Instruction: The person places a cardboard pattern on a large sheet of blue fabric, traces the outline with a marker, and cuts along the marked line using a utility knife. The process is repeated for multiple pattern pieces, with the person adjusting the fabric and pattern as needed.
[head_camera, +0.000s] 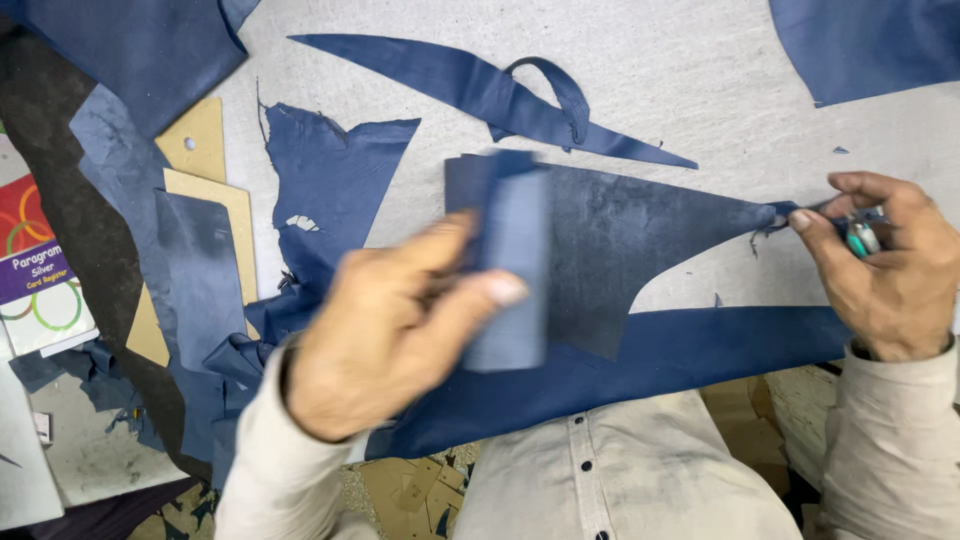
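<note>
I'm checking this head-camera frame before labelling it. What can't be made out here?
- Left hand and the folded blue pieces it holds: motion-blurred, count unclear.
- Small tool in the right hand: mostly hidden by fingers, kind unclear.
- Blue sheet: cut off by the top-right edge.

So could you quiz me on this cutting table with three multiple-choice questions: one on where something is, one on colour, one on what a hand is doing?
1. Where do the tan card templates lie?
A. left part of the table
B. right edge
C. under the right hand

2. What colour is the leather?
A. red
B. blue
C. green

3. What is the left hand doing?
A. resting flat, empty
B. pinching a cut stack of blue pieces
C. holding a hammer

A: they sit left, among scraps.
B: every hide is blue.
B: thumb and fingers clamp it.
</note>
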